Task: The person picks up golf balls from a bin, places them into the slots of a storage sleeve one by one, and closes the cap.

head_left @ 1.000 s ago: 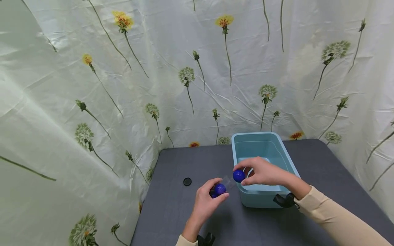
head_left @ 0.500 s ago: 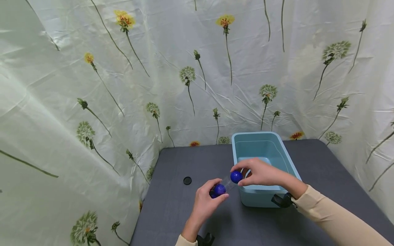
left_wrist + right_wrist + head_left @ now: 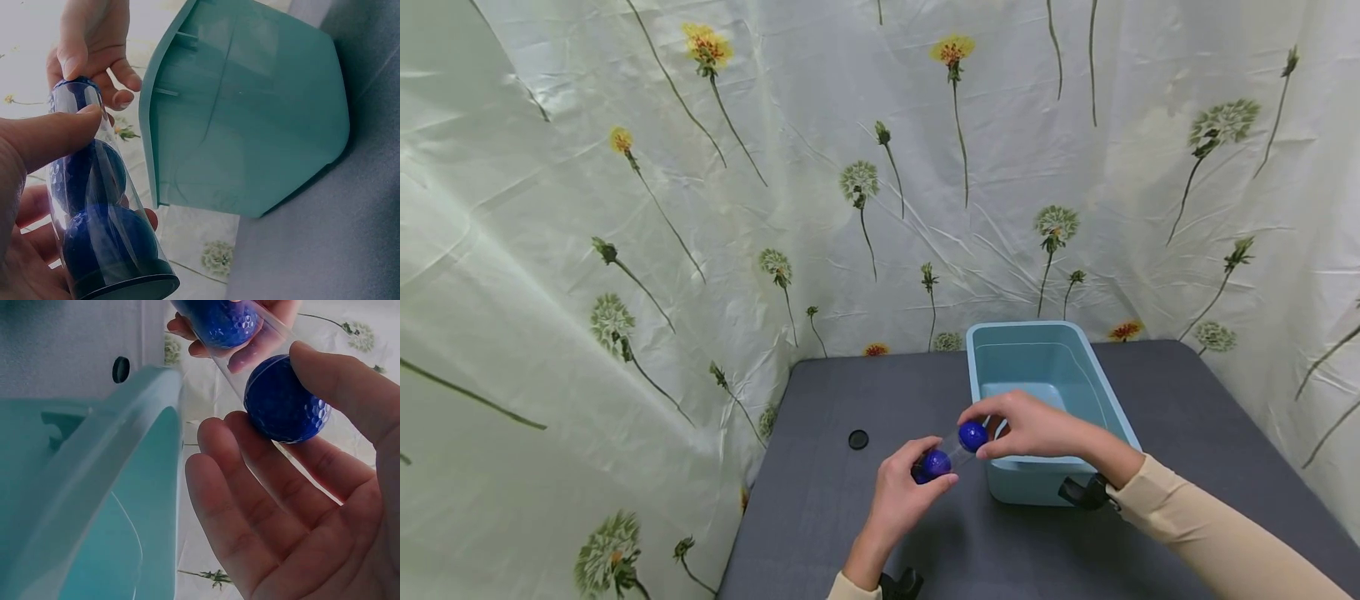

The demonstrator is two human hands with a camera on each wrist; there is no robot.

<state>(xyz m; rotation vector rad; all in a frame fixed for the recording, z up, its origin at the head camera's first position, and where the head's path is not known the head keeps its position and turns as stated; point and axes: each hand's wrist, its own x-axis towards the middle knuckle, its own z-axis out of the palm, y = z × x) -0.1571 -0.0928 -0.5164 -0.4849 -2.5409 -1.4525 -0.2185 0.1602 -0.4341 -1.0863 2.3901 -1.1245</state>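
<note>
My left hand [image 3: 901, 492] grips a clear plastic tube [image 3: 957, 452] tilted up to the right, thumb across its side in the left wrist view. Two blue golf balls, one of them the lower ball [image 3: 112, 240], sit inside near its dark end cap [image 3: 131, 289]. At the open upper end, my right hand [image 3: 1037, 427] pinches another blue golf ball [image 3: 287, 400] between thumb and fingers. That ball is at the tube's mouth, partly inside the rim in the right wrist view. Both hands are above the table, in front of the bin's near left corner.
A light blue plastic bin [image 3: 1037, 487] stands on the dark grey table [image 3: 820, 517], just beyond and below my right hand. A round black cap [image 3: 858, 439] lies on the table to the left. A flowered curtain [image 3: 737, 208] hangs behind and at the sides.
My right hand has moved left and slightly down, bringing its golf ball from beside the tube's upper end to the mouth. The left hand has stayed nearly still with the tube.
</note>
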